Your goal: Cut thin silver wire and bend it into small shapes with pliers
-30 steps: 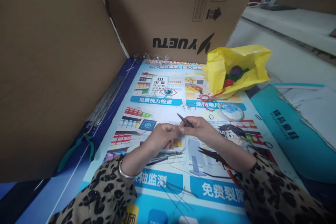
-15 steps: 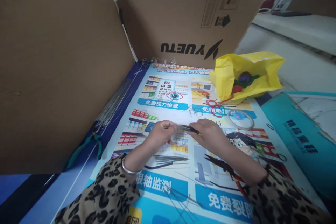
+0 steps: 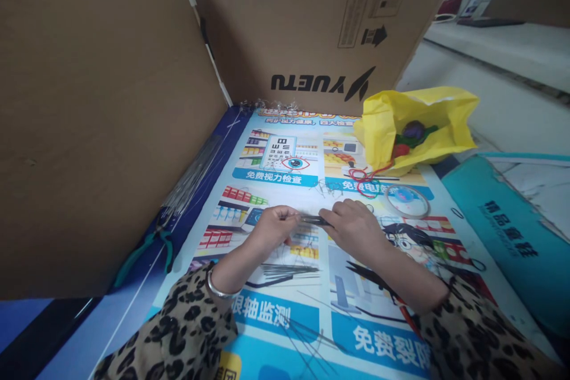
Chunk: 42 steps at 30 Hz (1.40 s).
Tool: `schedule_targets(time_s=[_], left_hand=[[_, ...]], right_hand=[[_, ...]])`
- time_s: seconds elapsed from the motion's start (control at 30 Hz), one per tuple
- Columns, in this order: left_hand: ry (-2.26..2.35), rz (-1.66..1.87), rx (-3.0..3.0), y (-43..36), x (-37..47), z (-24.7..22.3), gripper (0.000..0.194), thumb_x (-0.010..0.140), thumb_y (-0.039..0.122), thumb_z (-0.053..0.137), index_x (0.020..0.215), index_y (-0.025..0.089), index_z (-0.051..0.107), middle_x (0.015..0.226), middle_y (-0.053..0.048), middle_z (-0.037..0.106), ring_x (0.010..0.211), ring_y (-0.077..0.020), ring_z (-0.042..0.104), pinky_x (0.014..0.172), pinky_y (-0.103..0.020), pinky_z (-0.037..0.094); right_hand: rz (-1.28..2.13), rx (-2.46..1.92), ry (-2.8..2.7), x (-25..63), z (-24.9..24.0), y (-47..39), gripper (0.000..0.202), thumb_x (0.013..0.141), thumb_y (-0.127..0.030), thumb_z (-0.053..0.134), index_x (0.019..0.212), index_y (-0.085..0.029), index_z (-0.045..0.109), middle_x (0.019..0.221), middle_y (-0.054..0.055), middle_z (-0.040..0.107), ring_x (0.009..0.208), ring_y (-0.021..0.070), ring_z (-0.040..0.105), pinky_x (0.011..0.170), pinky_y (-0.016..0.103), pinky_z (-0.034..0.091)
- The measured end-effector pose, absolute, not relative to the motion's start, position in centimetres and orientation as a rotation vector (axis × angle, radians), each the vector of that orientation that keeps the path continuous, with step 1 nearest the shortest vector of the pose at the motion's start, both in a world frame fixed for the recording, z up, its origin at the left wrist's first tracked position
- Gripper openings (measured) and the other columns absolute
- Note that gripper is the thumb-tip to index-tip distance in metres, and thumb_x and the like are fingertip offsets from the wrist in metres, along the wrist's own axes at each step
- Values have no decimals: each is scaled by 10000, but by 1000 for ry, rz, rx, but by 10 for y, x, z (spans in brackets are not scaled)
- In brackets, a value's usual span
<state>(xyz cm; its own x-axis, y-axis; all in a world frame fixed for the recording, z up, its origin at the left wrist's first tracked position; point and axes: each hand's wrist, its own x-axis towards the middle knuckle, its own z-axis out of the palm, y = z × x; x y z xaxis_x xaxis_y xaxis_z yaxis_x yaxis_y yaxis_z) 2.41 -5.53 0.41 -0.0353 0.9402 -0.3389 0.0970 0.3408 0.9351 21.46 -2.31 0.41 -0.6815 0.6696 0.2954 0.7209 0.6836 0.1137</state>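
Note:
My left hand is closed in a pinch on thin wire, most of it hidden by the fingers. Closed around small dark-jawed pliers, my right hand keeps their tips at the wire, close to my left fingertips. Below the hands lies a bundle of cut wires on the printed sheet. Dark scissors with red handles rest partly under my right forearm. Several loose wires are spread nearer to me, and a small heap of bent wire pieces sits just beyond the hands.
Cardboard walls stand at the left and back. Green-handled pliers and long wires lie along the left. On the right are a yellow bag holding yarn, a tape roll and a teal box.
The pliers in my right hand have turned slightly, and their yellow handle part no longer shows. My left hand stays nearly in place. The view has shifted a little.

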Motion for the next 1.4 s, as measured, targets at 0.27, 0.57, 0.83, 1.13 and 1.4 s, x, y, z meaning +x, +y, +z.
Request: schedule_targets(time_s=[0.27, 0.57, 0.83, 1.13, 1.4], left_hand=[[1449, 892, 1024, -55, 24, 4, 154, 725, 303, 562, 705, 153, 584, 371, 84, 407, 291, -39, 378, 318, -142, 258], [1405, 880, 1043, -56, 22, 4, 168, 739, 318, 540, 712, 156, 574, 408, 79, 417, 305, -38, 394, 321, -141, 262], [1407, 855, 1049, -56, 21, 6, 140, 738, 298, 544, 714, 162, 574, 389, 80, 417, 303, -40, 392, 326, -139, 261], [1406, 856, 1042, -57, 21, 8, 156, 720, 307, 566, 742, 154, 588, 398, 83, 420, 309, -38, 391, 340, -143, 278], [1417, 861, 1057, -57, 22, 7, 119, 704, 254, 559, 757, 154, 597, 406, 83, 438, 313, -36, 389, 351, -146, 289]], right_hand=[[-265, -1138, -2667, 213, 3, -23, 196, 820, -373, 518, 858, -222, 638, 719, 38, 566, 736, 178, 462, 672, 299, 238], [-178, -1160, -2694, 213, 4, -24, 214, 833, -374, 495, 857, -211, 632, 730, 39, 581, 739, 171, 480, 673, 287, 261], [-108, -1177, -2726, 213, 5, -24, 238, 847, -389, 465, 821, -204, 612, 731, 36, 581, 732, 158, 485, 654, 278, 270], [-89, -1175, -2733, 213, 6, -25, 235, 858, -379, 451, 813, -197, 593, 750, 30, 593, 740, 151, 501, 634, 270, 280], [-58, -1223, -2738, 212, 7, -27, 249, 862, -397, 440, 811, -204, 588, 753, 26, 607, 733, 146, 529, 593, 257, 264]])
